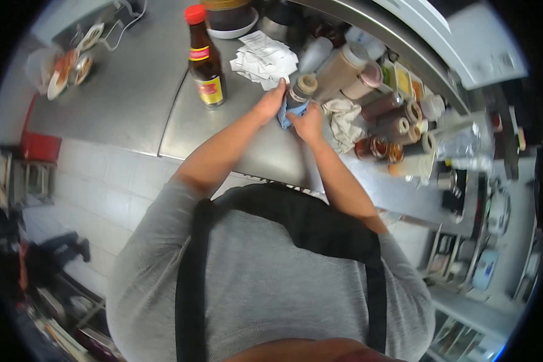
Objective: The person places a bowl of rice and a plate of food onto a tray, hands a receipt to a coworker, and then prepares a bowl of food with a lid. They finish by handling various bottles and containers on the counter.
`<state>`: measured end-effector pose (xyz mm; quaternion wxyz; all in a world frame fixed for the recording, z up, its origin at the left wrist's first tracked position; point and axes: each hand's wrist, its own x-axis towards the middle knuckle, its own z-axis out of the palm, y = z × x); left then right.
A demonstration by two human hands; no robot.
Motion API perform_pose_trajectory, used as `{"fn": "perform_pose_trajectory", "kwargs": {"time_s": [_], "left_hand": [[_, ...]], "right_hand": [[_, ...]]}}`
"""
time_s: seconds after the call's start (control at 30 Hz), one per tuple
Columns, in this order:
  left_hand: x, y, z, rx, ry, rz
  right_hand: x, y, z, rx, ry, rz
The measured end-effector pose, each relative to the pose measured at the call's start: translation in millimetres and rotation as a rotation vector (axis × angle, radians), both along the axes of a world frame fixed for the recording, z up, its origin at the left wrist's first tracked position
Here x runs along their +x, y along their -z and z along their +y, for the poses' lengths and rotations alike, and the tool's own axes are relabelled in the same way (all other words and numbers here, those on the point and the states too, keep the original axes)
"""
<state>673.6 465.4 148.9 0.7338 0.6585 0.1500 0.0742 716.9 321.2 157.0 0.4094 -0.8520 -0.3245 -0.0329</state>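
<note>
On the steel counter, a dark bottle with a pale cap [305, 84] stands between my hands, with a blue cloth [285, 116] around its lower part. My left hand [273, 102] is closed against the bottle's left side and the cloth. On the other side, my right hand [308, 122] presses the cloth to the bottle with bent fingers. A pile of white paper slips [263, 59] lies just behind my left hand. The brown sauce bottle with a red cap [206, 66] stands upright to the left. A crumpled whitish cloth [344, 123] lies right of my right hand.
Many squeeze bottles and jars [392, 120] crowd the counter on the right. A shelf edge [392, 45] runs above them. Plates with food [63, 72] and a white cable [123, 30] are at the far left. A person's dark-clothed leg [60, 244] shows at lower left.
</note>
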Motion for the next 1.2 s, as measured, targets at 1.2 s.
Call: {"fn": "perform_pose_trajectory", "kwargs": {"time_s": [1.2], "left_hand": [[78,-113,-158,0.828,0.064,-0.201]], "right_hand": [[-74,-30,-106,-0.297,-0.350,0.053]]}}
